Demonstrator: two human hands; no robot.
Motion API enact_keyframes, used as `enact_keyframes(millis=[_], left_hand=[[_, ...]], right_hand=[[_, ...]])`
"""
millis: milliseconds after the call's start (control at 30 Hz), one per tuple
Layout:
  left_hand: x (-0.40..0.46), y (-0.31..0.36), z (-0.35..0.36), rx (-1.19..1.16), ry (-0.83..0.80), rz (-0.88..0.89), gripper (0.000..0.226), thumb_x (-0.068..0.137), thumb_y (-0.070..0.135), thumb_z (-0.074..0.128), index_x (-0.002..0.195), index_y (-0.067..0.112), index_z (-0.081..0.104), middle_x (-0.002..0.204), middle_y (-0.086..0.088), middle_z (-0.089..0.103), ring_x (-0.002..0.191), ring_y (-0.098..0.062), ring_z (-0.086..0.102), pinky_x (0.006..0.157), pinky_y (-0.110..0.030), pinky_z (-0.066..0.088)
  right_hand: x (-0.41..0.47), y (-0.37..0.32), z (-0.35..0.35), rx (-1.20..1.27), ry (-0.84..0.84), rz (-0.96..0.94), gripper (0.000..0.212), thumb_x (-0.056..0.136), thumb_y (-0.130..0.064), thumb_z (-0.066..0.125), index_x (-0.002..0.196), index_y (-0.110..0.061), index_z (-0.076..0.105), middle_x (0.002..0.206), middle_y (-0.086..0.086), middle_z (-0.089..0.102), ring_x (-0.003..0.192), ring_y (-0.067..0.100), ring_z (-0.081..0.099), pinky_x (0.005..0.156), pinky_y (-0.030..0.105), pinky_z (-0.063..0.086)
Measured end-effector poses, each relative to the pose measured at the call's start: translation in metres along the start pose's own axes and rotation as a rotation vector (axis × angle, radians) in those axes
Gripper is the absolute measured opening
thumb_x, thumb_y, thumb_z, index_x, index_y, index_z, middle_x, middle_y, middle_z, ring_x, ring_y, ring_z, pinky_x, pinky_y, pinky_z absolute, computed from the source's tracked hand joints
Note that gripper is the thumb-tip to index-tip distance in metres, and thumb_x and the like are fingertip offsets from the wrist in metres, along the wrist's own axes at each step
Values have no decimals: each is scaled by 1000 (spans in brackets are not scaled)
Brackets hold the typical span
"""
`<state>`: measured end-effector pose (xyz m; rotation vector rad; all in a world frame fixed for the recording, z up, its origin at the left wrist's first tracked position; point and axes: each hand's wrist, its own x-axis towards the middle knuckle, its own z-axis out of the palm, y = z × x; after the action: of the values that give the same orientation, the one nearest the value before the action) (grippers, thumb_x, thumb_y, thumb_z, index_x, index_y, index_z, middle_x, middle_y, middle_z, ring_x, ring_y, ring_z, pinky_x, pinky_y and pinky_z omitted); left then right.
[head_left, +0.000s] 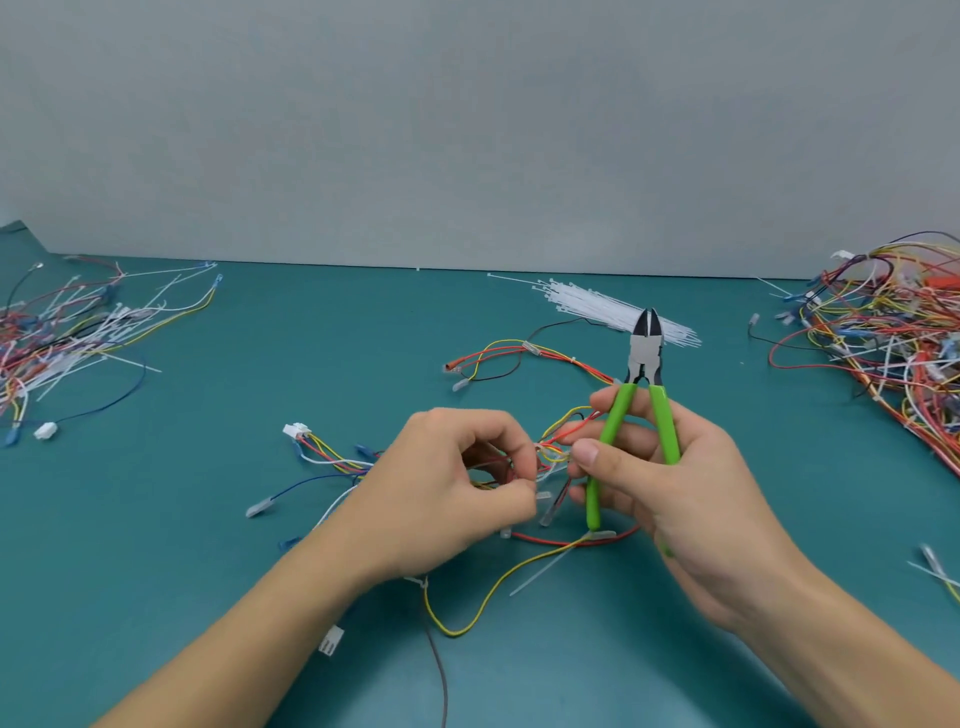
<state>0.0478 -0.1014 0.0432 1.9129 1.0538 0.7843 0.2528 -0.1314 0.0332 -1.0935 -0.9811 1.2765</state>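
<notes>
Place: a wire workshop table (260, 364).
Left edge: my wire heap (62, 332).
Right edge: a bigger wire heap (883, 338).
Top middle: white zip ties (597, 309).
Middle: my green cutters (645, 356).

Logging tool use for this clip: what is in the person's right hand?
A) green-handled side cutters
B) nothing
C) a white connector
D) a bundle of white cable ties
A: the right hand grips the green-handled side cutters with their nose pointing up, while the left hand pinches the wire harness.
</notes>
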Motion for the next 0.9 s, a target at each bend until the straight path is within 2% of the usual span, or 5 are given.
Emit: enact_keyframes(millis=[133, 267, 500, 700, 900], left_hand=[[1, -2, -8, -100, -153, -25, 10, 75, 8, 72, 78, 16, 68, 97, -9, 70, 94, -36, 65, 90, -54, 53], [-1, -4, -5, -112, -177, -25, 11, 76, 13, 66, 77, 20, 74, 96, 9, 69, 89, -18, 66, 82, -31, 51], [4, -5, 0, -347, -1, -64, 25, 78, 40, 78, 87, 27, 59, 87, -17, 76, 78, -31, 63, 87, -64, 50], [9, -12, 2, -407, 33, -117, 9, 93, 16, 75, 101, 14, 75, 86, -11, 79, 78, -19, 71, 79, -29, 58], [9, -9, 0, -505, 26, -181, 16, 100, 14, 64, 91, 10, 78, 82, -12, 76, 73, -15, 67, 71, -21, 55]], right_hand=[[2, -2, -4, 82, -33, 27, 48, 72, -2, 76, 118, -6, 64, 102, 24, 75, 80, 27, 73, 68, 37, 62], [1, -2, -5, 78, -63, 32, 45, 75, 4, 74, 118, -7, 65, 104, 27, 73, 87, 33, 75, 72, 41, 62], [-1, -3, -3, 36, -32, -22, 29, 88, 6, 70, 113, -9, 67, 101, 26, 74, 87, 36, 75, 71, 38, 63], [-7, -1, 2, -155, -9, -155, 30, 88, 5, 74, 102, -21, 72, 93, 13, 78, 83, 32, 77, 75, 39, 65], [-9, -1, 6, -100, -51, -183, 27, 87, 1, 75, 98, -24, 73, 84, 10, 73, 73, 28, 73, 70, 35, 63]])
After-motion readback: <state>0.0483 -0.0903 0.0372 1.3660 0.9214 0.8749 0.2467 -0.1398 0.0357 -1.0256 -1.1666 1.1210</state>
